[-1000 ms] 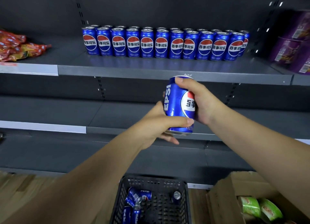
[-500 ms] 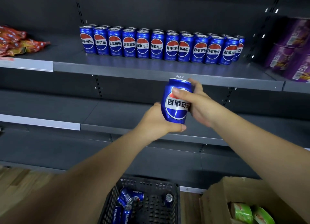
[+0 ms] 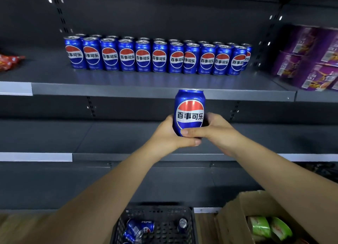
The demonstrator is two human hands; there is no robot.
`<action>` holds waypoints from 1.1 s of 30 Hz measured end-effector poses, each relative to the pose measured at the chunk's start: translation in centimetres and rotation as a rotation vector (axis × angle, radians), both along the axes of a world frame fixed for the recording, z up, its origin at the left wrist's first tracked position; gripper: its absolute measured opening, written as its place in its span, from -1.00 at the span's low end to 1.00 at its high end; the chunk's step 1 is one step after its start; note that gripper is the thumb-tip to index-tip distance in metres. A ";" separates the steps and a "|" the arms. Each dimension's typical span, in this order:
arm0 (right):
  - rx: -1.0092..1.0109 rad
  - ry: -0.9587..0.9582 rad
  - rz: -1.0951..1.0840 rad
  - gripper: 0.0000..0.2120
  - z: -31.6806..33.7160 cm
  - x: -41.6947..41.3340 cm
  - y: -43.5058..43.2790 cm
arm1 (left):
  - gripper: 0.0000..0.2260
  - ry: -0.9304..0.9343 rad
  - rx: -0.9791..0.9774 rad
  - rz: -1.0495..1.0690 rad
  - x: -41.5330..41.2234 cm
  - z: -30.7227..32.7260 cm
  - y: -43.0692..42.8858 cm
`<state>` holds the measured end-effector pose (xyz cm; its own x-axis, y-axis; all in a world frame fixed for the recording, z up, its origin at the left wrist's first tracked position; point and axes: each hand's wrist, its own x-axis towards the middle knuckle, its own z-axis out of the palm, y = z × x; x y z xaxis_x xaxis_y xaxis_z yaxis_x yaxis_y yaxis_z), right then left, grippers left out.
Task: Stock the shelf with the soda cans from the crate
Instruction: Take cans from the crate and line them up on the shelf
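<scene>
Left hand [image 3: 170, 134], right hand [image 3: 217, 130] both gripping base of upright Pepsi can [image 3: 189, 106]. Can top overlaps shelf [image 3: 128, 91] front lip. Bare strip open before can rows [image 3: 159, 58].

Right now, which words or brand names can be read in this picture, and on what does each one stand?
"百事可乐": on the held can.
"百事可乐": on each front one of the shelf cans.
"PEPSI": on the lying can in the crate.
Too blurred to read: the print on the purple packs.
Too small to read: the fine print low on the shelf cans.
</scene>
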<state>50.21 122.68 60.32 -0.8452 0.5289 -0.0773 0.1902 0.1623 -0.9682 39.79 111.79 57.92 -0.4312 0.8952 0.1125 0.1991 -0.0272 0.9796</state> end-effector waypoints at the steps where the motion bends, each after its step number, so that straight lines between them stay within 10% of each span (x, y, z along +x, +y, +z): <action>1: 0.014 0.018 -0.029 -0.61 0.1 -0.2 0.1 | -0.54 -0.001 0.010 -0.005 -0.3 0.1 0.3; 9: 0.130 0.042 -0.197 -0.52 -0.1 -0.9 1.4 | -0.43 0.016 -0.106 -0.153 -2.5 0.8 2.5; 33: 0.263 0.201 -0.350 -0.50 4.5 -0.4 30.0 | -0.74 0.159 0.108 0.412 -2.4 3.8 28.9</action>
